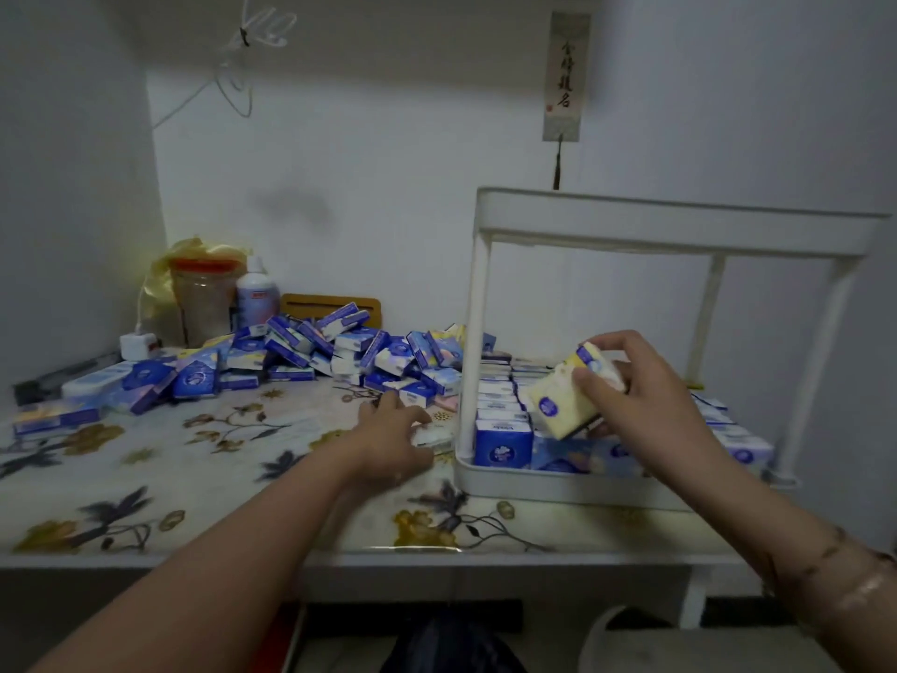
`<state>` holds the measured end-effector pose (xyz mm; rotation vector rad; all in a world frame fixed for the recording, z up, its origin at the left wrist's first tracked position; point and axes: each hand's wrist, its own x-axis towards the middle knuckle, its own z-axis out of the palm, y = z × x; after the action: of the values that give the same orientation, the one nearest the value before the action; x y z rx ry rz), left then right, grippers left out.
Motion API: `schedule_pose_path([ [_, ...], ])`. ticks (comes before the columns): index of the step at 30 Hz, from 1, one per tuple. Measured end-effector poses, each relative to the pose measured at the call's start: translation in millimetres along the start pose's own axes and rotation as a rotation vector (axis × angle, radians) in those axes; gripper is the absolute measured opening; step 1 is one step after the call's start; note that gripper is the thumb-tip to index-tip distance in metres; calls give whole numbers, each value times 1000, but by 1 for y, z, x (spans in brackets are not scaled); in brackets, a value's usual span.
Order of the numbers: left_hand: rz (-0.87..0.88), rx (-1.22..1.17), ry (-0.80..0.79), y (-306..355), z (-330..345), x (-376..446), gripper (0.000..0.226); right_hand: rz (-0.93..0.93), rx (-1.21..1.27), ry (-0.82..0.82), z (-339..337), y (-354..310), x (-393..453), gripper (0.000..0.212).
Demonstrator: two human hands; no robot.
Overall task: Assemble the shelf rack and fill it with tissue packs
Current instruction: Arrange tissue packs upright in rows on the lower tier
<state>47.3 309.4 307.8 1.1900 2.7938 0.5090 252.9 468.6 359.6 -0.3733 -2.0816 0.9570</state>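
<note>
A white two-tier shelf rack [573,483] stands on the right of the table, its lower tray packed with rows of upright blue and white tissue packs [502,442]. My right hand [631,381] grips a pale yellow tissue pack [563,405] tilted above those rows, inside the rack. My left hand [393,439] lies on the tabletop just left of the rack, fingers curled round a whitish tissue pack [434,437], which it partly hides. A loose heap of blue tissue packs [310,354] spreads across the back of the table. The rack's upper tray [670,223] shows only its underside and rim.
A jar with a red lid [204,296], a white bottle [257,293] and a yellow bag stand at the back left, beside a white plug adapter [138,344]. A wooden holder [332,306] sits behind the heap. The flowered tablecloth [194,478] covers the table.
</note>
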Motion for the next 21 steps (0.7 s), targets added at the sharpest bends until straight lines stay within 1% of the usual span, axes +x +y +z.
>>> schedule_pose_path([
  [3, -2, -65, 10, 5, 1, -15, 47, 92, 84, 15, -11, 7, 1, 17],
  [6, -34, -204, 37, 7, 2, -32, 48, 126, 131, 18, -11, 9, -2, 19],
  [8, -4, -200, 96, 6, -2, -42, 55, 130, 130, 22, -10, 9, -4, 21],
  [10, 56, -141, 198, 9, -8, -54, 55, 146, 130, 22, -10, 8, -6, 24],
  [12, 124, -186, 282, 17, -19, -69, 44, 171, 174, 23, -13, 6, -4, 25],
  [13, 161, -243, 294, 23, -26, -77, 37, 178, 200, 32, -16, 5, -3, 25],
  [15, 235, -320, 250, 39, -36, -90, 26, 162, 206, 75, -28, 4, -1, 24],
  [16, 275, -322, 224, 49, -39, -93, 24, 131, 174, 110, -37, 5, 2, 24],
  [18, 345, -348, 189, 73, -41, -92, 25, 43, 34, 180, -58, 9, 8, 25],
  [21, 426, -393, 225, 112, -34, -74, 32, -83, -301, 245, -89, 18, 21, 27],
])
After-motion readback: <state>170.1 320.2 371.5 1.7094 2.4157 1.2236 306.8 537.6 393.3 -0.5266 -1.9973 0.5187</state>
